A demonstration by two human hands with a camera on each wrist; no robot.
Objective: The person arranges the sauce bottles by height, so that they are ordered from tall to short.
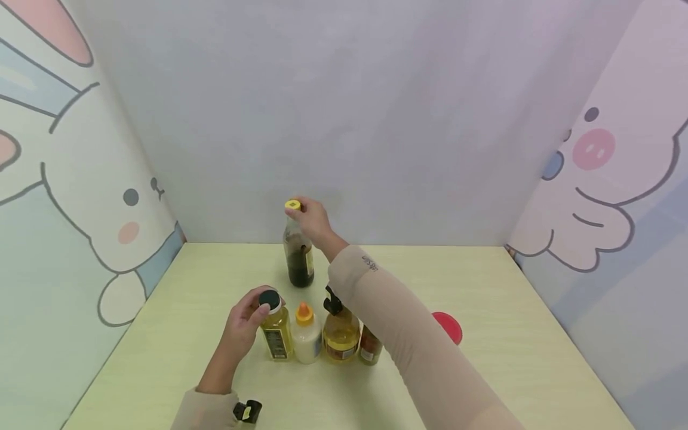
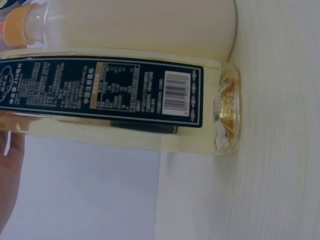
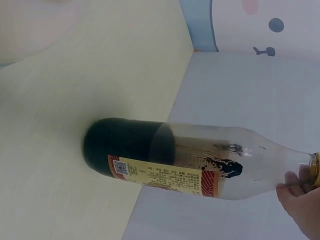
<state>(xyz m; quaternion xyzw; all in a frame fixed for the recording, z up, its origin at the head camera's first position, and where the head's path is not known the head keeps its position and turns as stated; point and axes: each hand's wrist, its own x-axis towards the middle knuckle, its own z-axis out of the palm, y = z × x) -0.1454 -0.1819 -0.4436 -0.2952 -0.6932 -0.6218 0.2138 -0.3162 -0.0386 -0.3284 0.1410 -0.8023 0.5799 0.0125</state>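
At the back of the table, my right hand (image 1: pixel 314 222) grips a clear glass bottle of dark sauce (image 1: pixel 298 257) by its neck, just under the yellow cap. It stands about upright; the right wrist view shows its cream-and-red label (image 3: pixel 165 175), but I cannot tell whether its base touches the table. My left hand (image 1: pixel 244 322) holds a bottle of yellow oil (image 1: pixel 276 334) around its dark green cap, thumb at the near side. Its dark label with a barcode (image 2: pixel 176 93) fills much of the left wrist view. Beside it on the right stands a squeeze bottle (image 1: pixel 307 345) with creamy white contents and orange cap.
Right of the squeeze bottle come a pump-top bottle (image 1: pixel 341 341) of yellow liquid and a brownish-red container (image 1: pixel 369 346), partly hidden by my right sleeve. A red round lid (image 1: pixel 448 327) shows beyond that sleeve. Pale walls enclose the light yellow table (image 1: pixel 516 358).
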